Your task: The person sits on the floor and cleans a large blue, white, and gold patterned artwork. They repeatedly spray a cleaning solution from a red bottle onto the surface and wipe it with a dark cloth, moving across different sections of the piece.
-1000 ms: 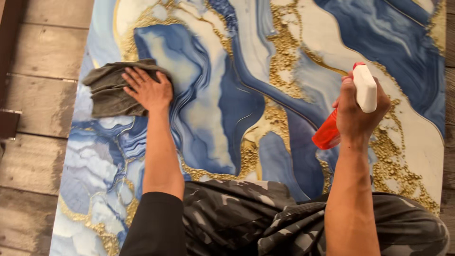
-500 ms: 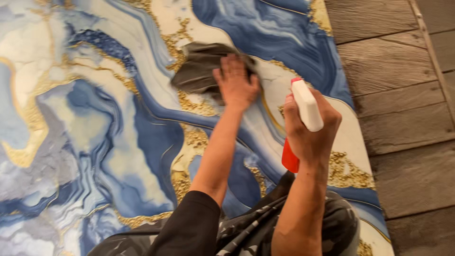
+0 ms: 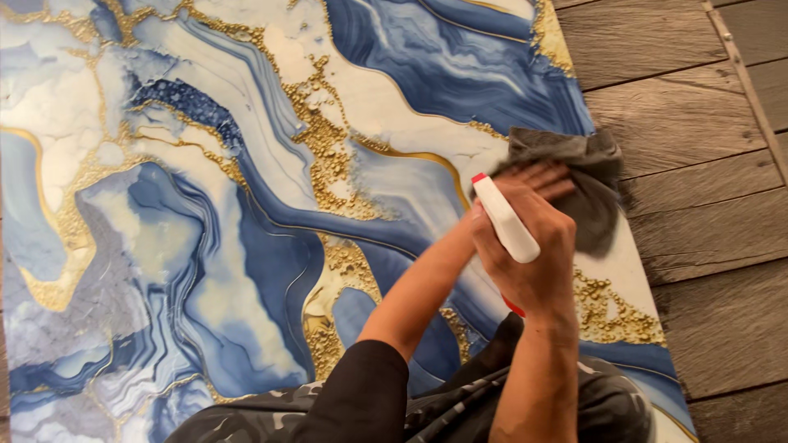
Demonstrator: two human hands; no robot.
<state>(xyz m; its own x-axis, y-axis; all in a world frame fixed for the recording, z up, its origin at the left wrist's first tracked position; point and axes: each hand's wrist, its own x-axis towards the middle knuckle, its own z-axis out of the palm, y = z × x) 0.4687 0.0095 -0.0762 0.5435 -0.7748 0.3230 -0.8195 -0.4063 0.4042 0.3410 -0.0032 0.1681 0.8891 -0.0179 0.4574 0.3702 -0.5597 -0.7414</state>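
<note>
A large glossy panel [image 3: 246, 213] with blue, white and gold marble swirls lies flat under me. My left hand [image 3: 548, 179] presses a dark grey cloth [image 3: 584, 184] onto the panel near its right edge; only the fingers show behind my right hand. My right hand [image 3: 529, 262] is closed around a white spray bottle [image 3: 505, 221] with a red trigger part, held above the panel in front of the left hand.
Weathered grey wooden planks [image 3: 706, 164] run along the right side of the panel. My knees in dark camouflage trousers [image 3: 443, 406] rest at the panel's near edge.
My left hand has swept the cloth to the right across the panel, reaching its right edge. The right hand with the bottle now overlaps the left hand, and my view has shifted right.
</note>
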